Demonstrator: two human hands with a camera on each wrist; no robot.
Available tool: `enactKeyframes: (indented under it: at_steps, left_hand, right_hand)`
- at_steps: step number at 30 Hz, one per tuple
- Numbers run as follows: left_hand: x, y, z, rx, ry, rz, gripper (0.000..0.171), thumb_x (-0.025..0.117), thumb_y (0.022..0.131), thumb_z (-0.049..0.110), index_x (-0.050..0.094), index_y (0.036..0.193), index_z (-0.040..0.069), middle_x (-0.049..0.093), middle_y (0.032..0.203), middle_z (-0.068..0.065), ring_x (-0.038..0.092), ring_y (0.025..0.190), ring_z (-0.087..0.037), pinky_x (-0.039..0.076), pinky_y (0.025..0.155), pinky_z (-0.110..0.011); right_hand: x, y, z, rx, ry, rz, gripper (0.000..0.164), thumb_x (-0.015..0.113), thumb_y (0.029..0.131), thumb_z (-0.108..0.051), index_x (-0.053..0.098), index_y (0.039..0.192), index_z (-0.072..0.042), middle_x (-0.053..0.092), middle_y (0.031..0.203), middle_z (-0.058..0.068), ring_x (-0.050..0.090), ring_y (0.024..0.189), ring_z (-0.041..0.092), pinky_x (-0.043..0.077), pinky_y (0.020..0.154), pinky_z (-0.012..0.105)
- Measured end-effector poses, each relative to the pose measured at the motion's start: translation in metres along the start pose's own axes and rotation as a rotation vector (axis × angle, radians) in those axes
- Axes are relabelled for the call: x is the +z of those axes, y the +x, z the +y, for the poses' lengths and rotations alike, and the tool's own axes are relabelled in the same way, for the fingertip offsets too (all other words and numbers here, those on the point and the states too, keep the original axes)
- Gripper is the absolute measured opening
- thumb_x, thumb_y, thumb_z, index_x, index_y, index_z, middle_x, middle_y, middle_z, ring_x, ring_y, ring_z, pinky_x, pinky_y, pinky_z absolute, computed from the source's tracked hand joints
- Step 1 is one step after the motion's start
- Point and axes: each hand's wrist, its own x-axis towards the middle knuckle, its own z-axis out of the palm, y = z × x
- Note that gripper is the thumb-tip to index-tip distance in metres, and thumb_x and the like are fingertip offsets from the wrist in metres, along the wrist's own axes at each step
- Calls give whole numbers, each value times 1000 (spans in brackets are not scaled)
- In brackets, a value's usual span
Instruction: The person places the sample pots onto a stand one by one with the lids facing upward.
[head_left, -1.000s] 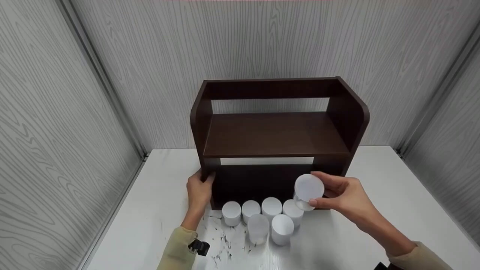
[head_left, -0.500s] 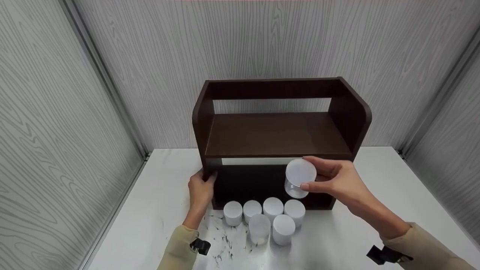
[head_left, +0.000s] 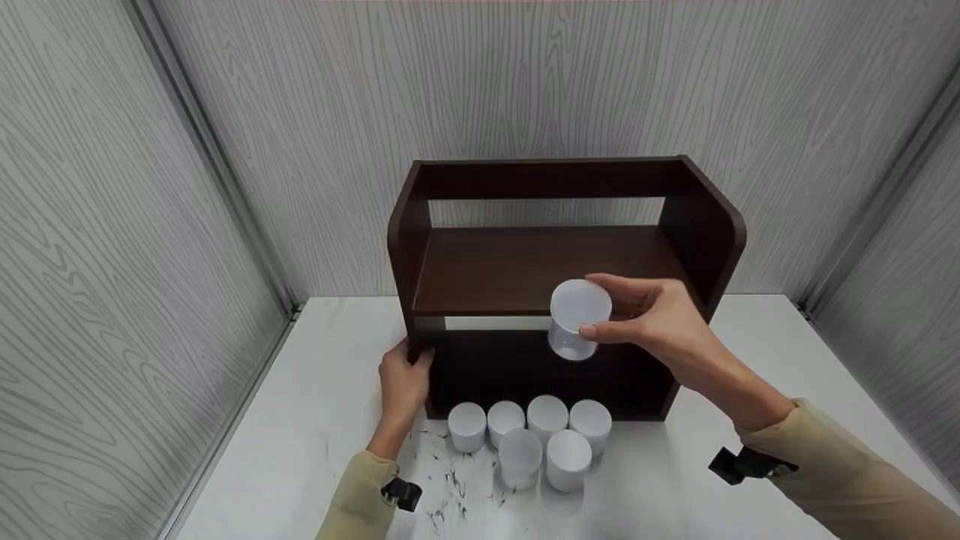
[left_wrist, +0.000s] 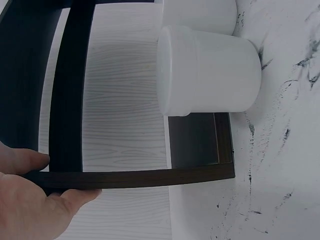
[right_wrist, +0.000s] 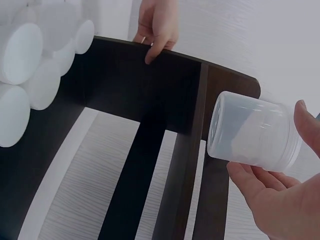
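A translucent plastic jar (head_left: 571,315) with a whitish lid is pinched by my right hand (head_left: 664,322), thumb on the near side and fingers behind. It is held up in front of the middle board of a dark brown two-tier shelf (head_left: 487,266). In the right wrist view the see-through jar body (right_wrist: 247,130) lies sideways in the picture. My left hand (head_left: 405,384) grips the shelf's left side panel (left_wrist: 140,179), with the thumb on one face and the fingers on the other.
Several white jars (head_left: 568,459) and one translucent jar (head_left: 519,459) stand grouped at the shelf's lower front edge. The white table (head_left: 315,420) has dark scuff marks near them. Grey wood-grain panels (head_left: 525,82) enclose the back and sides.
My right hand has raised the translucent jar from beside the standing jars and shifted it left, up to the middle board's height. My left hand keeps its grip on the shelf.
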Motion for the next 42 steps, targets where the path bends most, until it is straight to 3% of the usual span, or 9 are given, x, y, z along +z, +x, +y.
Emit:
enactKeyframes:
  at_steps: [10,25,33,42]
  left_hand:
    - [-2,1,-3,-4,2,-6,33,64,101,7,68,129,-10,71,122,-25,67,115,-37,53,98,-51]
    - [-2,1,-4,7,-5,-11,34,64,101,5,67,130,-11,71,122,-27,68,116,-38,53,99,-52]
    - [-5,0,-2,-13,-38,-36,37,62,102,6,62,134,-14,69,126,-28,66,120,-39,53,101,-51]
    - [-2,-1,0,-14,-22,-20,38,63,101,7,63,133,-14,69,125,-28,66,119,-39,52,101,-52]
  right_hand:
    - [4,28,-11,-22,14,-26,67,94,76,-6,68,138,-3,77,118,13,74,108,26,59,92,36]
    - [15,80,-17,34,-10,-14,70,94,78,-8,65,141,-1,76,120,15,72,109,20,56,94,31]
    - [22,107,-19,47,-82,-32,72,94,81,-18,64,145,-5,71,132,10,66,118,18,52,101,34]
    - [30,132,-16,37,-50,-21,69,95,78,-16,67,140,-4,72,130,10,62,123,20,44,111,38]
